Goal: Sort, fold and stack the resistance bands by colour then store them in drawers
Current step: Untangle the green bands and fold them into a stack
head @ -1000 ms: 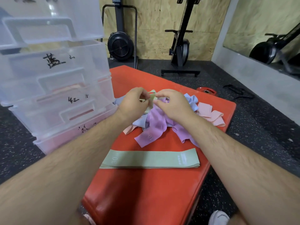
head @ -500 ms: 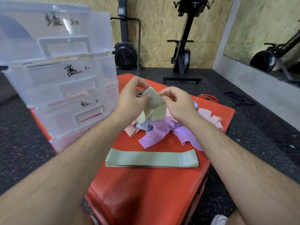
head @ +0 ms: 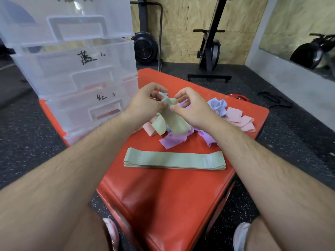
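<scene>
- nearest, the red padded worktop (head: 163,200) shows a bare, slightly creased vinyl face.
- on it lies the stack of green bands (head: 174,160), flat, long side across the view, edges roughly squared, print upward.
- just beyond sits the unsorted pile: a purple band (head: 174,140) in front, pink bands (head: 239,120) to the right, a blue band (head: 216,104) behind, all crumpled and overlapping.
- above that pile both hands hold one green band (head: 174,120). the left hand (head: 145,104) pinches its upper end between thumb and fingertips, and the right hand (head: 192,109) pinches the fold beside it, with its other fingers loosely curled. the band is twisted and hangs down towards the pile.
- the step in hand appears to be untwisting this band. it would go best by working the twist out between the two pinches, then drawing the hands apart until the loop lies as two even layers. the band can then be laid on the green stack with ends matched and print facing the same way.
- to the left, the clear plastic drawers (head: 81,78) stand stacked at the worktop's edge, all closed, with handwritten labels on their fronts.
- around it all is a dark speckled floor (head: 281,127).
- farthest back are a plywood wall (head: 181,24), an exercise machine (head: 210,48) and a mirror (head: 299,33) on the right.
</scene>
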Available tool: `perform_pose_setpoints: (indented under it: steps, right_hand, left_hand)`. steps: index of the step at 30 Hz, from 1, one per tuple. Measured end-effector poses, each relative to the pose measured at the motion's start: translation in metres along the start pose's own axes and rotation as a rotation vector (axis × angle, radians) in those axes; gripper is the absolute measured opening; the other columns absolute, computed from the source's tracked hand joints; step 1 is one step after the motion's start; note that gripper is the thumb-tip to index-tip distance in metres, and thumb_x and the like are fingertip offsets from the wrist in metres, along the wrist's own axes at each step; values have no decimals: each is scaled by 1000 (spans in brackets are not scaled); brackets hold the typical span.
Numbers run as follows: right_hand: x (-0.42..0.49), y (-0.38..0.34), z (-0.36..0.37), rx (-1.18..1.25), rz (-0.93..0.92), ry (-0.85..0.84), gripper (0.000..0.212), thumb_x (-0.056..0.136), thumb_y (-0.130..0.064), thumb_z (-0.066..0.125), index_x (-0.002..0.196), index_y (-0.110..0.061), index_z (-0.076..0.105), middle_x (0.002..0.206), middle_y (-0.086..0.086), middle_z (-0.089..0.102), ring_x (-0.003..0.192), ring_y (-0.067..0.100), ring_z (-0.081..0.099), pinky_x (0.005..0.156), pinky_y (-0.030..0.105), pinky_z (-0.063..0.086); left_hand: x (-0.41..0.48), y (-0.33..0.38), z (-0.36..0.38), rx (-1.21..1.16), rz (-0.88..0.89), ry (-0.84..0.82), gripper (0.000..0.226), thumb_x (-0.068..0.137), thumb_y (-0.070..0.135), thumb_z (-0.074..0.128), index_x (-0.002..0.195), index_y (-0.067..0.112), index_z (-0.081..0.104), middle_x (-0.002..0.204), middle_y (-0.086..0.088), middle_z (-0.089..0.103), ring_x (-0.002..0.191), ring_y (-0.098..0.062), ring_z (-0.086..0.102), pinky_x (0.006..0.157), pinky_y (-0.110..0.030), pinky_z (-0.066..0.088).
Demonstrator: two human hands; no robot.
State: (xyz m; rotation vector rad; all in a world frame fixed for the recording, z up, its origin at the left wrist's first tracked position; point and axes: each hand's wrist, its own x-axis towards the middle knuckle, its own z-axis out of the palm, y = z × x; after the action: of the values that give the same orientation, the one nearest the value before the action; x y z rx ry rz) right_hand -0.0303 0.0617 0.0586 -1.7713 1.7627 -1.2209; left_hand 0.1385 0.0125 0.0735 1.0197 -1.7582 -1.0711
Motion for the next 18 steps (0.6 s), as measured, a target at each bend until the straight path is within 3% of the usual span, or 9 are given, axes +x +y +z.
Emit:
perform_pose_setpoints:
  steps: [2,6,8,10,13,15,18]
  right_hand:
    - [-1,-4,4,-32,-88,57,24,83,-22,76,102,-22,60,108,1,58,90,15,55,76,16,41]
    - [-7,-11,13,22,-63,-96,36,79,-25,80,106,-27,57,110,-9,55,95,3,57,72,5,40]
    - [-6,-10,16,13,-94,-30,25,87,-21,73,102,-29,56,107,-10,59,92,2,59,74,11,42]
    - [-2,-7,14,25,-98,47,7,94,-17,63,98,-22,61,99,-3,67,89,12,64,78,29,49]
    - [1,-5,6,83,-57,47,12,93,-17,58,99,-12,68,95,10,72,93,29,66,86,50,53]
    - [0,-8,2,144,-51,35,14,94,-17,60,102,-12,69,98,11,73,97,30,68,90,51,54]
    - [-2,-10,1,280,4,10,17,97,-16,64,113,-12,64,103,5,75,100,20,72,92,40,57]
  left_hand:
    - [0,0,1,-35,-36,32,27,82,-1,68,92,24,67,82,-2,62,74,-20,61,77,-46,57]
    - [1,9,4,-141,-110,49,15,88,4,67,90,18,69,85,-4,68,74,-16,68,78,-36,58]
    - [1,15,4,-231,-137,35,12,90,4,61,89,12,70,88,-9,69,72,-15,68,74,-30,57]
    - [1,17,3,-258,-150,38,17,88,4,55,90,10,72,96,-14,69,84,-22,69,75,-31,59]
    - [1,17,-1,79,40,20,13,83,19,63,92,19,74,96,-2,63,89,-23,65,79,-36,58]
    - [1,15,0,201,146,21,8,87,24,69,93,21,72,95,-1,61,79,-16,59,74,-34,53]
    - [-1,18,2,135,158,64,7,90,19,69,92,12,68,83,-4,67,68,-11,59,66,-32,54]
